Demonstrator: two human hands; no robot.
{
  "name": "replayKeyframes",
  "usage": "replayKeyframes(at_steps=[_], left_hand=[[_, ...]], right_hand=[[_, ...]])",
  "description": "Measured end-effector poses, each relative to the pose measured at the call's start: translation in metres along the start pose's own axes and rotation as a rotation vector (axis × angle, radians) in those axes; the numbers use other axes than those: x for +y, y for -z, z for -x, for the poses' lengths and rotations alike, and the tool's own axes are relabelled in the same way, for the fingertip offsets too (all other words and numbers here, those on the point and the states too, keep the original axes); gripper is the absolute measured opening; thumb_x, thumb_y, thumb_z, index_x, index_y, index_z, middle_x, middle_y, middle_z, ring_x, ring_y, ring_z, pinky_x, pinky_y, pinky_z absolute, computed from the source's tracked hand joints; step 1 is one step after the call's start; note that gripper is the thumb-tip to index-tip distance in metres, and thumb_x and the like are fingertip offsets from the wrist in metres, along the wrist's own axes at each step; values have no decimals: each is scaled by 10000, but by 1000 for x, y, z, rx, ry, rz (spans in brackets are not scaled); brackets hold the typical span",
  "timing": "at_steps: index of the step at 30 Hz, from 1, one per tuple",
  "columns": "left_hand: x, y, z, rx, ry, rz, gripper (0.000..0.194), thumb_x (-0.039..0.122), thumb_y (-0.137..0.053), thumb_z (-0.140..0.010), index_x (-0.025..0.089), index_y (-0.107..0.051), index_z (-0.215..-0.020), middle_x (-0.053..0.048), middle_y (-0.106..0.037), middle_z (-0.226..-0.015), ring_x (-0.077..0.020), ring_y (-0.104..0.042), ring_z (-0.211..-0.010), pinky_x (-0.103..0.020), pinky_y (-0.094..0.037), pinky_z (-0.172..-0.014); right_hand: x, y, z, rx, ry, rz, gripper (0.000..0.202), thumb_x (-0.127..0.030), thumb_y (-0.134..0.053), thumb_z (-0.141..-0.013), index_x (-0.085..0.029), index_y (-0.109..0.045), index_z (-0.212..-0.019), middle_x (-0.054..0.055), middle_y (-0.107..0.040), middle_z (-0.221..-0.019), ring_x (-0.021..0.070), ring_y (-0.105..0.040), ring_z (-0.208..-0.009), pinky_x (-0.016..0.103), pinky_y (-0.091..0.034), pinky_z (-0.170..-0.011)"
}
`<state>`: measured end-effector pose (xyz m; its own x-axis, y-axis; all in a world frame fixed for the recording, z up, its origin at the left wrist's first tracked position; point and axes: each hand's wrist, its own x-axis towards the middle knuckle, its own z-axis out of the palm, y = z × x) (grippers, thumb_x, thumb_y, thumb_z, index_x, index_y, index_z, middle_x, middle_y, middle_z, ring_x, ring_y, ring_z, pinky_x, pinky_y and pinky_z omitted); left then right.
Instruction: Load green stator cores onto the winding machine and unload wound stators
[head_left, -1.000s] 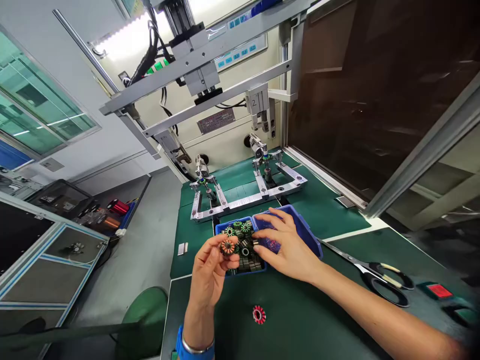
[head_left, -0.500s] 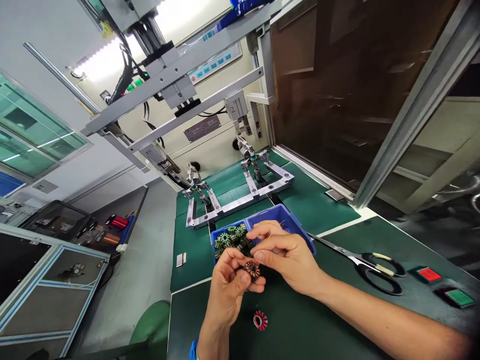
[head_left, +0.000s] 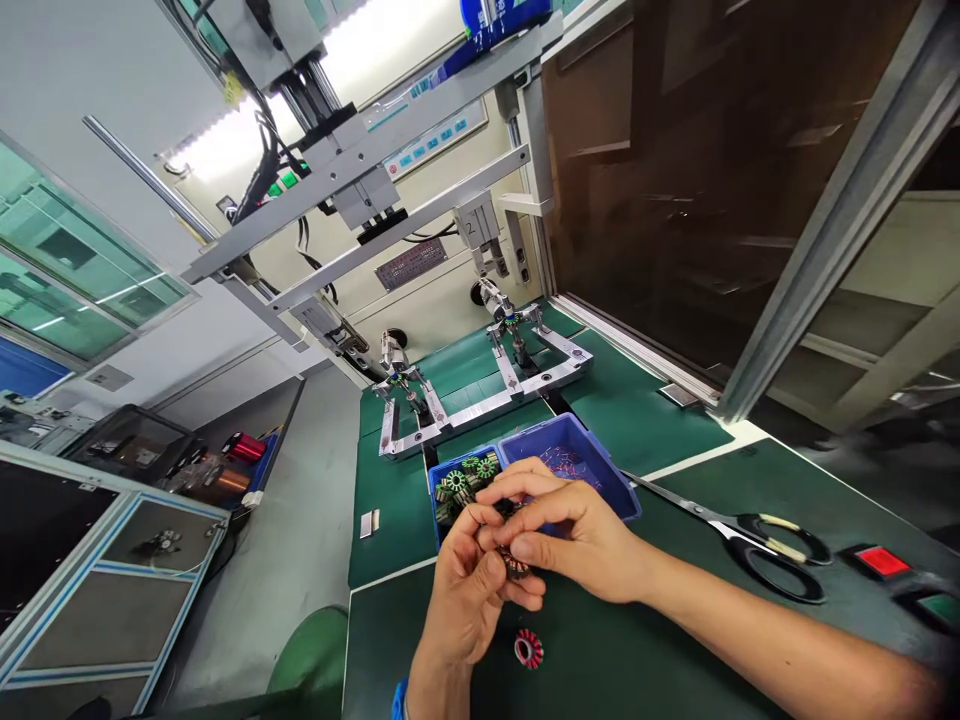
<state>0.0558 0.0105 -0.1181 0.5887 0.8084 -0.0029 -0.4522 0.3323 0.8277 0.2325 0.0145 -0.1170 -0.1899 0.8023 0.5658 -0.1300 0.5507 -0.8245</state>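
My left hand (head_left: 469,580) is closed around a small copper-wound motor stator (head_left: 516,564), gripping it between thumb and fingers. Over it, my right hand (head_left: 574,525) is closed, thumb and fingers pressed together at the stator's upper side. Whatever lies between those right fingertips is hidden. Below the hands, a stator with red windings (head_left: 529,649) lies on the dark green table. Just behind my fingers, several green stators (head_left: 456,482) fill a blue bin (head_left: 435,500).
A second blue bin (head_left: 628,495) beside it holds thin wire scraps. To the right lie large black-handled scissors (head_left: 776,555), a red button (head_left: 883,562) and a green one (head_left: 937,608). A metal winding fixture (head_left: 480,408) stands behind the bins, under a machine frame (head_left: 435,110).
My right hand has moved down and in over the stator, covering more of it. The view has shifted slightly, showing more of the right bin's inside.
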Motion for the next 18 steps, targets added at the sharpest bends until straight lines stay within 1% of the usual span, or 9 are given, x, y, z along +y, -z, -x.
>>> replayKeyframes(at_steps=[3, 5, 9, 11, 12, 14, 16, 18], left_hand=[[1, -2, 0, 19, -18, -31, 383, 289, -808, -835, 173, -531, -1074, -8, -665, -912, -158, -712, -715, -197, -611, -610], [2, -2, 1, 38, -30, -55, 411, 290, -826, -816, 176, -531, -1080, -5, -658, -912, -151, -707, -715, -193, -607, -612], [5, 1, 2, 72, -86, -89, 465, 287, -861, -770, 186, -542, -1093, -23, -664, -933, -171, -702, -758, -225, -610, -647], [6, 3, 1, 98, -120, -96, 490, 270, -880, -743, 200, -559, -1106, -28, -668, -965, -170, -690, -771, -254, -614, -671], [7, 4, 1, 113, -137, -97, 499, 259, -887, -731, 208, -568, -1111, -26, -667, -980, -165, -682, -775, -260, -612, -683], [7, 5, 0, 140, -169, -104, 505, 238, -896, -715, 216, -586, -1113, -21, -664, -998, -145, -664, -798, -238, -593, -725], [6, 5, 0, 155, -195, -128, 505, 227, -900, -709, 218, -600, -1115, -22, -662, -999, -124, -644, -828, -193, -558, -759], [6, 4, 0, 161, -213, -165, 512, 221, -904, -702, 224, -608, -1120, -23, -660, -1000, -106, -625, -838, -162, -530, -771]], right_hand=[[-2, -5, 0, 93, 65, 25, 125, -350, -676, -897, -270, -764, -858, 37, -732, -1011, 206, -567, -1027, 428, -459, -924], [-3, -6, 0, 117, 87, 38, 125, -337, -666, -905, -261, -750, -854, 35, -732, -975, 201, -571, -1000, 419, -463, -907], [0, -4, 2, 119, 92, 79, 113, -339, -658, -907, -272, -741, -944, 35, -718, -1046, 208, -570, -1030, 425, -464, -920], [0, -2, 3, 182, 122, 148, 77, -285, -682, -870, -262, -716, -936, 36, -703, -1048, 215, -564, -1026, 423, -472, -897], [0, -2, 4, 221, 159, 195, 68, -247, -691, -838, -253, -699, -906, 39, -694, -1033, 219, -560, -1014, 422, -473, -882], [-1, -2, 4, 271, 281, 295, 89, -186, -695, -769, -239, -674, -838, 44, -671, -994, 223, -552, -980, 425, -468, -863], [-2, -5, 5, 270, 399, 377, 131, -164, -702, -727, -231, -684, -838, 50, -643, -945, 215, -550, -925, 419, -464, -833], [-2, -9, 6, 255, 462, 437, 179, -142, -703, -722, -223, -703, -881, 44, -612, -876, 188, -550, -843, 394, -459, -774]])
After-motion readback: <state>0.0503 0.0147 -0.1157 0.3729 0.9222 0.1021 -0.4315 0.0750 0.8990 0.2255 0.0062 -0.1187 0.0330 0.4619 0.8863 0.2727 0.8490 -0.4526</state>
